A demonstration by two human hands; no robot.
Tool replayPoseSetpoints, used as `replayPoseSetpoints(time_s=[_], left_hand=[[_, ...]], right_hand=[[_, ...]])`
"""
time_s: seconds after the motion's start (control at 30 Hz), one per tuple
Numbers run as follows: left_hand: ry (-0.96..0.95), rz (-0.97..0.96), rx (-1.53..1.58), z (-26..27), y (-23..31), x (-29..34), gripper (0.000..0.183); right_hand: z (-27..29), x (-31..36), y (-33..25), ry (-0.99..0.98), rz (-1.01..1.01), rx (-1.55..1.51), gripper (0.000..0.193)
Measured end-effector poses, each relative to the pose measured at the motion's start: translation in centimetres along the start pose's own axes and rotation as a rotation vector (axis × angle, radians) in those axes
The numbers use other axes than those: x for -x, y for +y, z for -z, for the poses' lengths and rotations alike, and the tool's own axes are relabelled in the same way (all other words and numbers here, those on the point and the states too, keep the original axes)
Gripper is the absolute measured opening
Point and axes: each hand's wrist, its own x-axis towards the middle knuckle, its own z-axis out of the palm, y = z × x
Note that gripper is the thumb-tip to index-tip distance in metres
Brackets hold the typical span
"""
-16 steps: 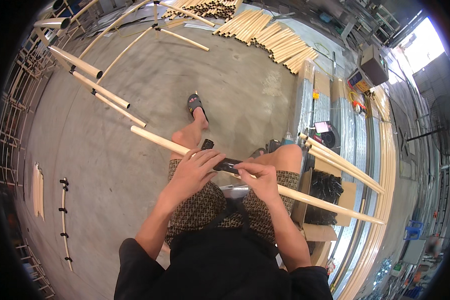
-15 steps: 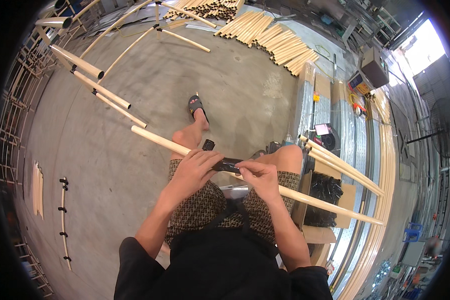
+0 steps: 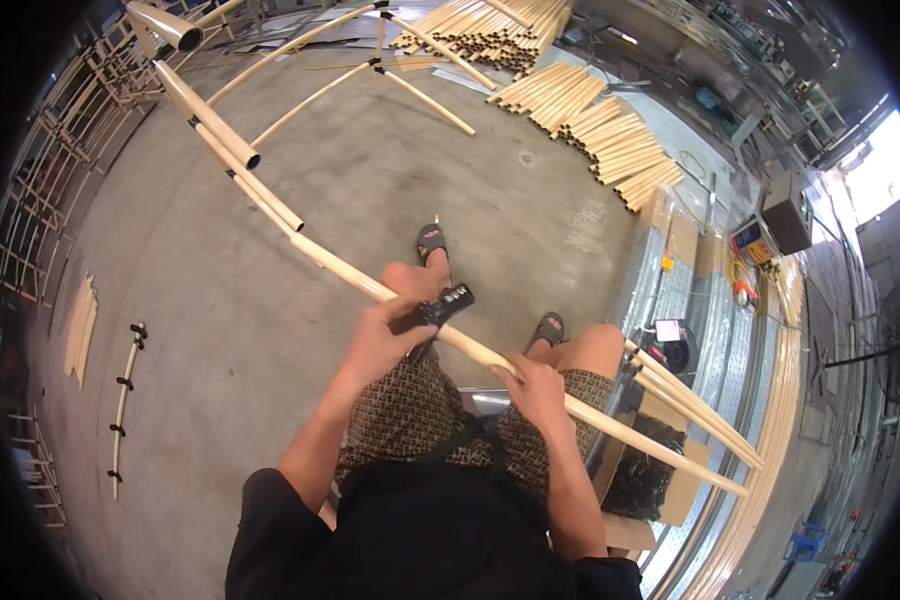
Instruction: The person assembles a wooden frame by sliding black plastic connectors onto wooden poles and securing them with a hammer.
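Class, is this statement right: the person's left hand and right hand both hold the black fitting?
Not quite: in the head view, the left hand does hold the black fitting, but the right hand grips the pale pole instead.

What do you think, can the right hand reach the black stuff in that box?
Probably yes: the black stuff is nearby. But the right hand holds the long pole, which crosses over part of it, so the hand may need to let go first.
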Motion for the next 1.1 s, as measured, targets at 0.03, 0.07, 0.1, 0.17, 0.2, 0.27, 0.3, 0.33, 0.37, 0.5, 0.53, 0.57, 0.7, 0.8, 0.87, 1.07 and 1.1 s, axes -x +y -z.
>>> replayPoseSetpoints(time_s=[0.03, 0.07, 0.1, 0.17, 0.2, 0.27, 0.3, 0.33, 0.37, 0.5, 0.53, 0.57, 0.7, 0.8, 0.87, 1.07, 1.1], left_hand=[[0.106, 0.012, -0.038, 1.1, -0.3, -0.4, 0.038], [0.207, 0.017, -0.077, 2.8, -1.2, -1.1, 0.039], [0.308, 0.023, -0.115, 4.7, -2.2, -1.5, 0.039], [0.501, 0.018, -0.185, 9.2, -4.2, -1.7, 0.039], [0.553, 0.082, -0.211, 11.7, -5.0, -1.7, 0.04], [0.664, 0.218, -0.259, 15.7, -7.3, -1.2, 0.042], [0.696, 0.282, -0.224, 17.5, -9.0, -1.4, 0.043], [0.745, 0.352, -0.185, 19.4, -11.2, -1.4, 0.044], [0.778, 0.413, -0.14, 20.8, -13.4, -1.8, 0.045], [0.815, 0.463, 0.256, 23.9, -19.4, -2.6, 0.041], [0.804, 0.453, 0.365, 23.6, -19.8, -3.1, 0.04], [0.792, 0.442, 0.474, 23.4, -20.1, -3.4, 0.039], [0.595, 0.46, 0.506, 23.3, -20.3, -3.6, 0.038], [0.555, 0.453, 0.476, 23.4, -20.2, -3.6, 0.039], [0.532, 0.431, 0.45, 23.5, -19.6, -3.7, 0.039], [0.509, 0.38, 0.314, 24.5, -17.5, -4.2, 0.041], [0.496, 0.381, 0.296, 24.5, -17.0, -4.4, 0.042]], right_hand=[[0.1, -0.1, 0.0, 0.009, 0.026, -0.003, 0.035], [0.4, -0.3, 0.4, 0.025, 0.049, -0.006, 0.035], [0.5, -0.4, 0.9, 0.041, 0.071, -0.01, 0.035], [0.5, -0.7, 1.7, 0.068, 0.102, 0.007, 0.035], [0.6, -0.8, 1.5, 0.062, 0.098, 0.021, 0.035], [0.5, -0.7, 2.1, 0.079, 0.117, 0.049, 0.034], [0.5, -0.7, 2.2, 0.074, 0.112, 0.04, 0.034], [0.5, -1.0, 2.3, 0.057, 0.12, 0.032, 0.034], [0.8, -1.1, 2.3, 0.053, 0.117, 0.029, 0.033], [1.4, -1.7, 2.9, 0.016, 0.18, 0.041, 0.033], [1.5, -1.8, 3.2, 0.017, 0.187, 0.046, 0.033], [1.6, -1.9, 3.4, 0.009, 0.184, 0.053, 0.033], [2.1, -2.4, 3.7, -0.044, 0.164, 0.065, 0.035], [2.1, -2.9, 4.3, -0.053, 0.183, 0.041, 0.036], [2.1, -3.2, 4.8, -0.044, 0.204, 0.03, 0.036], [2.3, -3.8, 5.1, -0.06, 0.19, 0.024, 0.035], [2.2, -3.9, 5.1, -0.042, 0.21, 0.03, 0.035]])
